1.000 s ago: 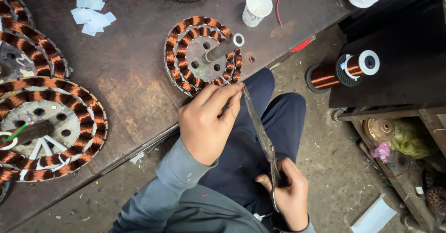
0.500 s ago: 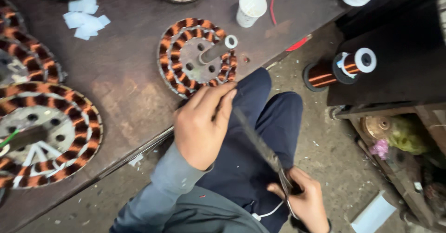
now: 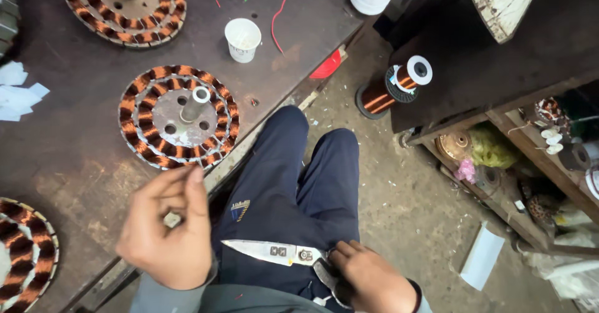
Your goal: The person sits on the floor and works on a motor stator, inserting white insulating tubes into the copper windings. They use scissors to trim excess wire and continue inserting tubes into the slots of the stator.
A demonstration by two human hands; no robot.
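Note:
My left hand hovers over the near edge of the dark workbench, its fingers pinched on a small pale piece. My right hand rests low over my lap and grips the handles of metal scissors. Their closed blades point left across my dark blue trousers. The two hands are apart. A round stator with copper windings and a central shaft lies on the bench just beyond my left hand.
Two more wound stators lie at the top and lower left. A white paper cup, paper slips and a red wire sit on the bench. A copper wire spool and cluttered shelf stand right.
My left hand has let go of the scissors' blade and drawn back to the left. My right hand has lowered the scissors to my lap, with the blades now pointing left.

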